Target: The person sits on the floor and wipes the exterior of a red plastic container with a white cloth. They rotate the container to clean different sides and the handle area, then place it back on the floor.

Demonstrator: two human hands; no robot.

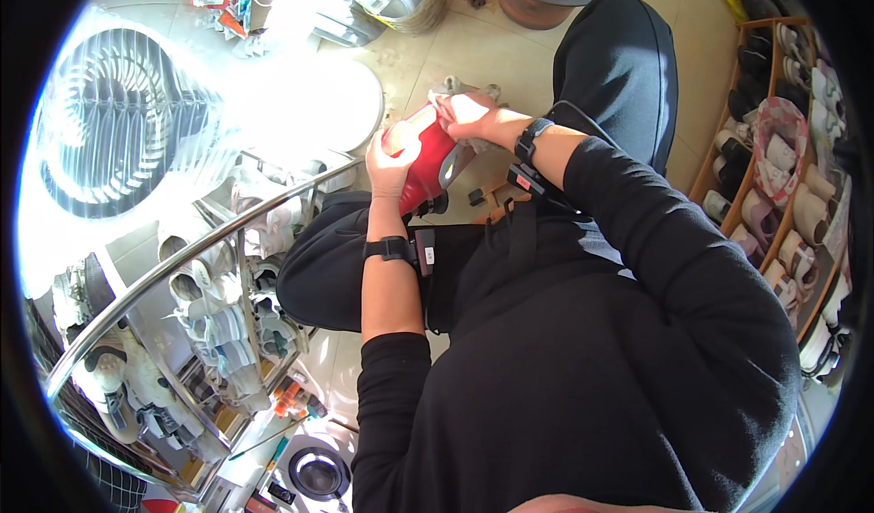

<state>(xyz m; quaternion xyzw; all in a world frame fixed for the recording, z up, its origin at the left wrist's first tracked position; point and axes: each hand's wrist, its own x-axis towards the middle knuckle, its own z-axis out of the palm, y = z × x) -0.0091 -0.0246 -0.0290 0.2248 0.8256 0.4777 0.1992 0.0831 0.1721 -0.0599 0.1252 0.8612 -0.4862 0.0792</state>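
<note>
A glossy red hard-surfaced object (422, 184) with a pale emblem is held above my bent leg; its exact kind is unclear. My left hand (392, 158) grips its near left side, thumb across the top. On its upper right, my right hand (468, 117) presses a crumpled grey cloth (466, 87) against the surface. Part of the cloth hangs below that hand. A dark rounded part (434, 204) shows under the red object, close to my thigh. My fingers hide some of the object's upper face.
A metal shoe rack (235, 223) full of shoes stands at left, beside a plastic-wrapped fan (109, 120). Toward the right is a wooden shoe shelf (734, 113). A potted plant (536, 4) and a filled basket (416, 14) sit ahead on the tiled floor (471, 45).
</note>
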